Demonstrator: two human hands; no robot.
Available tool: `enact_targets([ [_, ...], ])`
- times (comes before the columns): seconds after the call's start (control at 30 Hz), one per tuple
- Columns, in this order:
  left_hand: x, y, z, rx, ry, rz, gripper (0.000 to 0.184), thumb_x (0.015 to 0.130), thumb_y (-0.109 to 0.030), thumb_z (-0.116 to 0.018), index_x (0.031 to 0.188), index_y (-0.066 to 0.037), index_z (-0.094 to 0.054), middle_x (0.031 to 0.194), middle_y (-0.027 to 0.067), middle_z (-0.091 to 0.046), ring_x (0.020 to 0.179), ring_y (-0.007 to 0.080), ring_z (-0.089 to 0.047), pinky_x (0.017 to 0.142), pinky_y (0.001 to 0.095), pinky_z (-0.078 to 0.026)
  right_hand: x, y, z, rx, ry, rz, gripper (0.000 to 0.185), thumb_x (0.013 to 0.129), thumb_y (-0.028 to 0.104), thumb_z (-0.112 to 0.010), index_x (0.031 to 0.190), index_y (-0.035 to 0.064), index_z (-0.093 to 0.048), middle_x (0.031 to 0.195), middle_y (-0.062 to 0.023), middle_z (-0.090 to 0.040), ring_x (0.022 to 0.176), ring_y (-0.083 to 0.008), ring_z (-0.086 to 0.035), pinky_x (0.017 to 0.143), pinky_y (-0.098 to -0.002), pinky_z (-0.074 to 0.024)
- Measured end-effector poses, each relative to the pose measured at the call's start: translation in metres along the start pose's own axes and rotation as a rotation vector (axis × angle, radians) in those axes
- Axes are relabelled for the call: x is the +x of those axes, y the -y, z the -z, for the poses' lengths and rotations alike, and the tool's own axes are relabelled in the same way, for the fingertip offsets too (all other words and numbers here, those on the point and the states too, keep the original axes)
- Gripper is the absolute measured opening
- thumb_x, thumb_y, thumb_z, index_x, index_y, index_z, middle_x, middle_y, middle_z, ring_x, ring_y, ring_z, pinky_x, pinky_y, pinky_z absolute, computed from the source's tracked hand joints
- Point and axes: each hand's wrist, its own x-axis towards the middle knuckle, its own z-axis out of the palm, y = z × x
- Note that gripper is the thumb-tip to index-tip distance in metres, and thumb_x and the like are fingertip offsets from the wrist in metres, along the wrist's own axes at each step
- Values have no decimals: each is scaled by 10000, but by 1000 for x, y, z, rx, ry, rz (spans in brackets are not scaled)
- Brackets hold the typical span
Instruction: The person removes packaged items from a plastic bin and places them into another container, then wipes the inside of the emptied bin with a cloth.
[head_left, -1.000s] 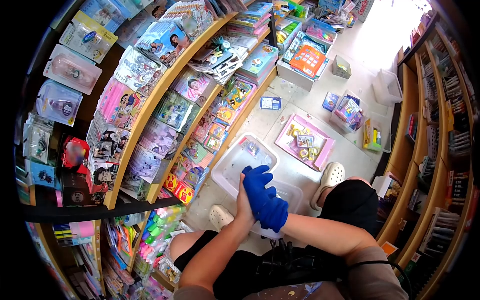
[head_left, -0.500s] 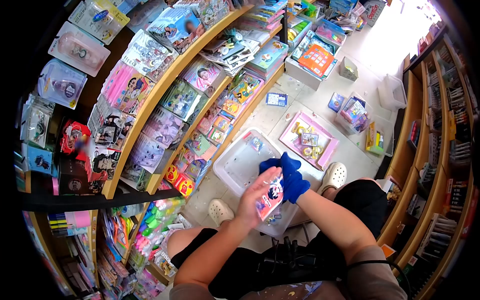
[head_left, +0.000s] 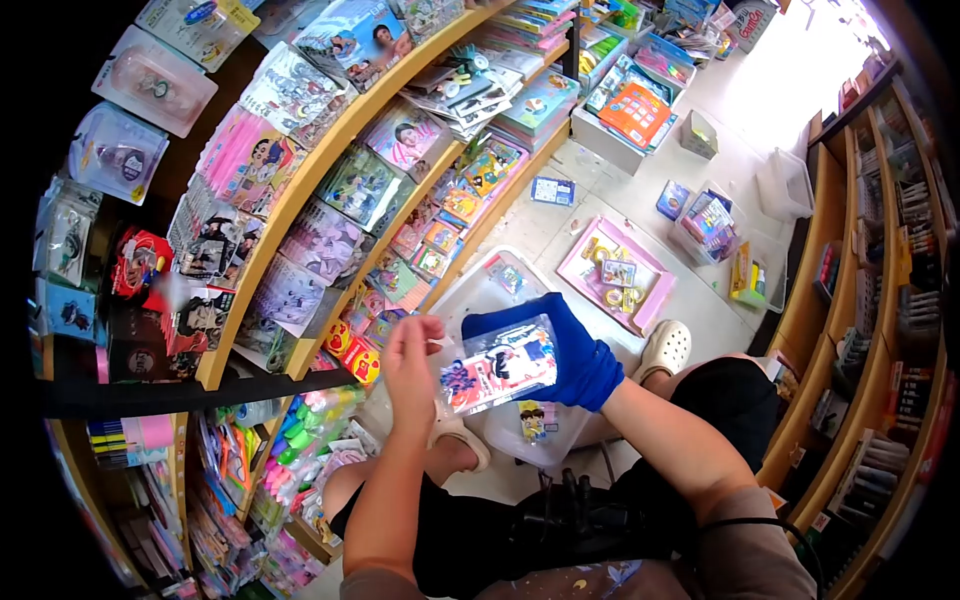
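My right hand, in a blue glove, holds a clear plastic packet with a colourful cartoon picture. The packet lies across the gloved palm, tilted up on its right side. At its left end is my bare left hand, fingers bent and raised beside the clear edge; what they pinch, if anything, is too fine to make out. Below both hands sits a translucent plastic bin, partly hidden by the glove. Small picture packets lie in it, one with yellow cartoon figures near the front.
A pink tray with small boxed items rests on the floor ahead. Farther right stand a small clear tub of packets and an empty clear container. Shelves of stationery rise at left, and wooden shelves line the right.
The packet has turned from upright to nearly level and lies in the gloved hand. My left hand has moved left off its face, fingers now bent. The gloved hand has come nearer and turned palm up.
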Motion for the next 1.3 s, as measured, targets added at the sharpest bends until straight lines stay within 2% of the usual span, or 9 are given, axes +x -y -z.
enact_targets([
  [0.2,7,-16,15,-322,-14,86,290,954,-250,-385,942,-13,-550,914,84,-587,835,180,-567,766,290,-439,12,28,7,-527,185,13,616,688,301,-767,1210,61,-545,1223,-66,-569,1079,-161,-558,970,-300,-351],
  [0.3,-1,-13,-3,623,-9,-708,329,906,-257,-438,1094,-6,-537,1146,180,-531,1088,295,-501,949,410,-357,14,26,7,-642,173,46,617,728,361,-726,1252,112,-516,1279,-47,-530,1152,-158,-502,1039,-341,-243],
  [0.43,-25,-9,-43,925,291,-726,558,850,-290,-486,1330,-29,-369,1395,268,-261,1299,427,-242,1030,561,-157,11,-2,-2,664,43,-254,615,846,466,-535,1337,119,-406,1370,-57,-425,1246,-199,-405,1094,-367,-144],
  [0.5,-30,13,-59,737,314,-546,658,849,-327,-488,1397,-42,-260,1434,287,-154,1310,488,-157,1016,613,-119,4,-27,-6,71,-118,-110,622,887,504,-423,1335,75,-384,1365,-109,-406,1231,-247,-410,1075,-352,-222],
  [0.53,-34,17,-69,663,336,-515,659,878,-324,-443,1404,-2,-211,1432,281,-192,1343,419,-157,1073,508,-80,2,-31,-9,2,-169,-73,640,892,522,-393,1347,75,-340,1379,-120,-369,1243,-264,-382,1073,-354,-231],
  [0.7,-60,2,-101,629,483,-485,960,708,-403,-681,1418,-20,-158,1428,293,-187,1333,474,-130,1043,585,-88,-14,-35,-30,543,-356,-53,823,862,608,-350,1460,170,8,1512,-125,-64,1381,-322,-130,1099,-408,-155],
  [0.93,-66,0,-116,758,729,-813,696,779,-426,-597,1324,-32,-417,1423,203,-299,1319,465,-194,998,643,-129,-43,-46,-4,566,-389,-172,725,890,564,-323,1441,155,-90,1483,-116,-151,1357,-291,-195,1098,-412,-172],
  [1.13,-48,7,-115,784,679,-891,930,714,-679,-531,1353,-33,-338,1433,234,-247,1327,445,-189,1026,619,-71,-48,-49,21,621,-355,-225,651,914,526,-301,1424,141,-174,1458,-109,-226,1336,-264,-251,1097,-415,-185],
  [1.3,-44,13,-108,854,773,-846,1047,617,-664,-633,1383,-41,-286,1455,213,-206,1344,418,-168,1046,600,-67,-45,-52,44,658,-245,-268,601,935,495,-282,1410,130,-244,1437,-103,-288,1319,-242,-297,1097,-418,-197],
])
